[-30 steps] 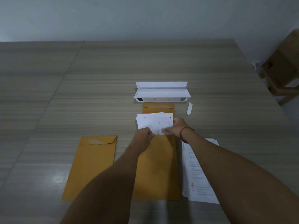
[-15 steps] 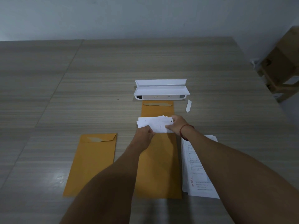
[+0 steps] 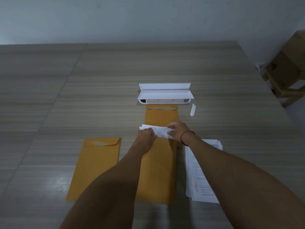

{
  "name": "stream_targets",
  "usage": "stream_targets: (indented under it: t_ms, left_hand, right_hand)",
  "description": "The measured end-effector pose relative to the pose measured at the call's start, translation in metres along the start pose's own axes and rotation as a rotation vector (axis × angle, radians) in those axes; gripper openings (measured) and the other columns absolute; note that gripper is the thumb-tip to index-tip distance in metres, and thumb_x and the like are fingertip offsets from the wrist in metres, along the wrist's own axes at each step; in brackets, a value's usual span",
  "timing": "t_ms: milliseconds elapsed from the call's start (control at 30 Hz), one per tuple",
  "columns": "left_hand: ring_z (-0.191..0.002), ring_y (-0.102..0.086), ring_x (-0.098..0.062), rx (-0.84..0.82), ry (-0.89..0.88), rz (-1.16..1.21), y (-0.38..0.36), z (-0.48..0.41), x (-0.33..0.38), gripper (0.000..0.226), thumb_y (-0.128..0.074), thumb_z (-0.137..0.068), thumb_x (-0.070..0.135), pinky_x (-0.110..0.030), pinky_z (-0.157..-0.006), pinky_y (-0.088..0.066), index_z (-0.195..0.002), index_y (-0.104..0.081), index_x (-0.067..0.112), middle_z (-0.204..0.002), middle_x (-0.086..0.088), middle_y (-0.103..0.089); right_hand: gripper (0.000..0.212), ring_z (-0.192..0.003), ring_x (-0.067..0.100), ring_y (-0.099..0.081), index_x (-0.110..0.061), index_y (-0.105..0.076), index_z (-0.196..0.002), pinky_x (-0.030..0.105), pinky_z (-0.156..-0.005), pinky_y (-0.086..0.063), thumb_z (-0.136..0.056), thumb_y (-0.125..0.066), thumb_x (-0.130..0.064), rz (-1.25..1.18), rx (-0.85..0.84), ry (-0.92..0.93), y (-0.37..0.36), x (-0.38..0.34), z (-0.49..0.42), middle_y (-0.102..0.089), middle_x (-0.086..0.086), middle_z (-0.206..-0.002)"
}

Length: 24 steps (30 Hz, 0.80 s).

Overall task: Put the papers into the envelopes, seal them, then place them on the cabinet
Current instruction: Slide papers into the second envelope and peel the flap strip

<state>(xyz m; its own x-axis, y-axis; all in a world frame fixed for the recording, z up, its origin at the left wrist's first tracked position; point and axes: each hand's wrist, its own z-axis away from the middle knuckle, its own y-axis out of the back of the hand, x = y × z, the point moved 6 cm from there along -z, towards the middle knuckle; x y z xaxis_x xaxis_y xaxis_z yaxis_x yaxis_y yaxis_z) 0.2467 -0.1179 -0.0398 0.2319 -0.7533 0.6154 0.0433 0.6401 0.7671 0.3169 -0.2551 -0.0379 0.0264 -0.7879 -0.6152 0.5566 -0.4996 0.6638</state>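
Note:
A long brown envelope (image 3: 158,172) lies in front of me with its flap open at the far end. A sheaf of white papers (image 3: 160,130) sticks out of its mouth; only a short strip shows. My left hand (image 3: 146,135) grips the papers and envelope mouth on the left. My right hand (image 3: 177,130), with a red string at the wrist, holds the papers' right side. A second brown envelope (image 3: 97,164) lies flat to the left, flap open. A stack of printed papers (image 3: 200,177) lies to the right, partly under my right forearm.
A white open case (image 3: 165,95) stands just beyond the envelope's flap. A small white strip (image 3: 192,109) lies to its right. The wooden table (image 3: 82,90) stretches far and left. A cardboard-brown piece of furniture (image 3: 287,70) stands off the table's right edge.
The papers have slid further into the middle envelope, so less white shows. Both hands moved toward me with them.

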Motion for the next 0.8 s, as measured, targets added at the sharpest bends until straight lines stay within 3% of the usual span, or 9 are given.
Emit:
stream_targets:
  t_ms: [133, 300, 467, 667, 800]
  left_hand:
    - [-0.073, -0.05, -0.022, -0.003, -0.022, -0.001, -0.001, -0.001, 0.0, 0.024, -0.052, -0.094, 0.015, -0.037, -0.069, -0.043, -0.078, -0.059, -0.002, -0.083, -0.019, -0.063]
    - [-0.075, -0.05, -0.021, -0.013, -0.031, 0.014, -0.002, -0.009, 0.003, 0.022, -0.053, -0.093, 0.014, -0.035, -0.071, -0.042, -0.081, -0.059, -0.004, -0.087, -0.019, -0.065]
    - [-0.078, -0.053, -0.028, -0.016, -0.04, 0.039, -0.002, -0.015, -0.002, 0.022, -0.053, -0.094, 0.015, -0.036, -0.073, -0.041, -0.084, -0.059, -0.004, -0.087, -0.021, -0.065]
    - [-0.091, -0.054, -0.033, -0.028, -0.036, 0.022, -0.01, -0.021, -0.003, 0.022, -0.053, -0.094, 0.017, -0.034, -0.076, -0.038, -0.089, -0.059, -0.004, -0.094, -0.022, -0.063]
    - [-0.091, -0.054, -0.035, 0.0, -0.034, 0.015, -0.006, -0.025, -0.004, 0.023, -0.053, -0.094, 0.017, -0.037, -0.076, -0.038, -0.09, -0.059, -0.005, -0.095, -0.024, -0.062]
  right_hand:
    - [0.029, -0.098, 0.022, -0.056, -0.007, -0.065, -0.119, 0.03, -0.083, -0.046, -0.094, -0.057, -0.02, 0.027, -0.043, -0.014, 0.0, 0.007, -0.001, -0.064, 0.006, -0.102]
    - [0.033, -0.123, 0.026, -0.053, -0.015, -0.059, -0.129, 0.034, -0.099, -0.044, -0.097, -0.053, -0.01, -0.014, -0.008, -0.022, 0.001, 0.007, -0.005, -0.055, 0.01, -0.137]
    - [0.035, -0.125, 0.026, -0.052, -0.011, -0.059, -0.131, 0.038, -0.106, -0.041, -0.097, -0.052, -0.008, 0.072, -0.079, 0.012, 0.01, -0.001, -0.014, -0.057, 0.01, -0.137]
    - [0.039, -0.12, 0.026, -0.055, -0.011, -0.055, -0.135, 0.036, -0.102, -0.043, -0.097, -0.051, -0.01, 0.24, -0.274, -0.022, -0.003, -0.003, -0.016, -0.058, 0.011, -0.134]
    - [0.035, -0.12, 0.025, -0.055, -0.012, -0.059, -0.13, 0.036, -0.102, -0.044, -0.097, -0.05, -0.007, 0.14, -0.193, -0.015, 0.004, -0.003, -0.02, -0.059, 0.01, -0.131]
